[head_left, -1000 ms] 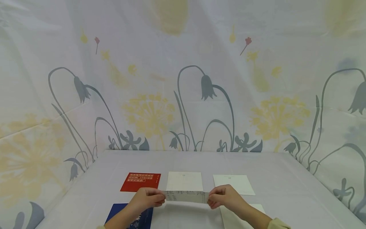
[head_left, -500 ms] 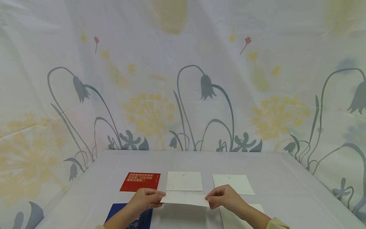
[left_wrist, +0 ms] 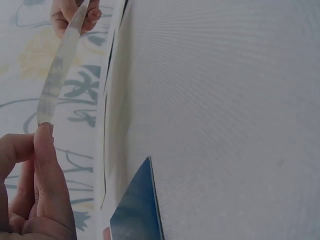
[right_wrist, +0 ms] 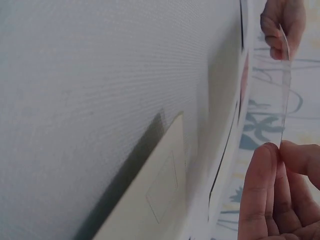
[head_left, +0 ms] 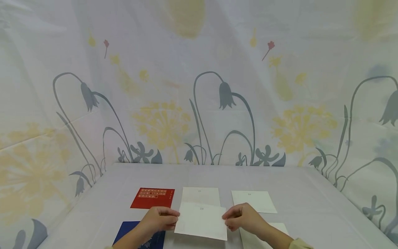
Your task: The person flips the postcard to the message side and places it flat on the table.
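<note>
White and flat, a thin card (head_left: 200, 221) is stretched between the two grips of a person, its left edge pinched between thumb and fingers of the left grip (head_left: 163, 218) and its right edge pinched the same way by the right grip (head_left: 243, 218). Both wrist views show it nearly edge-on and raised clear of the white worktop (head_left: 93, 214); from the head, its plain upper face carries one small dark mark near the far edge. Straight beyond the grips, between them, lies a middle white card (head_left: 200, 195), its near part hidden behind the held one. Just beyond the left grip is a red card (head_left: 153, 198) bearing rows of small pale boxed characters, and below that grip, partly covered by the forearm, a dark blue card (head_left: 125, 229) with some white print. Just beyond the right grip rests a far white card (head_left: 255, 200) with a small mark, and below it a cream card (head_left: 253, 241), partly under the right forearm. A pale yellow sleeve (head_left: 301, 243) shows behind the right grip. Well beyond both grips hangs a pale cloth (head_left: 199, 52) patterned with grey bellflowers and yellow blooms.
</note>
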The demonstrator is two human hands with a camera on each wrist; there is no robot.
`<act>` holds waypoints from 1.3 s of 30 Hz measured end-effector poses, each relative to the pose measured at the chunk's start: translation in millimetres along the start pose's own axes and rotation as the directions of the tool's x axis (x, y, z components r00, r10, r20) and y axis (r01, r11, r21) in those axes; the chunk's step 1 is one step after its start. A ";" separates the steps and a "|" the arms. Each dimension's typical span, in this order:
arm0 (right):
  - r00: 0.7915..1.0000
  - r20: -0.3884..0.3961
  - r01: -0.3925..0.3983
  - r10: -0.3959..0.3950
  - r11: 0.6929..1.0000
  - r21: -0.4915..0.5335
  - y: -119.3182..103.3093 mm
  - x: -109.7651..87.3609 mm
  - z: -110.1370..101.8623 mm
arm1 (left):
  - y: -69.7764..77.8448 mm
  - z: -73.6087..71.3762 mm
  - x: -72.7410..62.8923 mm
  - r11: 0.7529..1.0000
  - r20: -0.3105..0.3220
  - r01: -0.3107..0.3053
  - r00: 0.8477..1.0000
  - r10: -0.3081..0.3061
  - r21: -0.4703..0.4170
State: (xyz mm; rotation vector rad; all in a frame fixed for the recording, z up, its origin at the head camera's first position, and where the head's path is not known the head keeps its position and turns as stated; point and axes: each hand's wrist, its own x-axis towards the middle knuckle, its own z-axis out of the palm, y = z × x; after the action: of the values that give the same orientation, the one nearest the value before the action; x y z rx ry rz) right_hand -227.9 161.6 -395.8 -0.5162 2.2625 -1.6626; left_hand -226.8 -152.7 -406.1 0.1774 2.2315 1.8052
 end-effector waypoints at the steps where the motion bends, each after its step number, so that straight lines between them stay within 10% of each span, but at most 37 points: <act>1: 1.000 0.005 0.007 -0.007 1.000 0.003 0.3 -0.2 -0.5 | 0.2 0.8 0.1 1.000 0.005 0.001 1.000 -0.001 -0.005; 39: 0.998 0.025 -0.053 0.062 0.961 -0.271 2.9 12.2 18.4 | 5.2 10.1 1.3 0.932 0.053 0.134 0.986 -0.161 0.337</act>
State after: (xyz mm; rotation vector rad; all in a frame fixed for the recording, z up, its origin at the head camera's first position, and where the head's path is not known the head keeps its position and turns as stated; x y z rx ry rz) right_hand -231.2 141.3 -404.2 -0.5283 2.4691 -1.3139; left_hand -225.6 -141.6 -403.1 0.1377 2.4062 1.3129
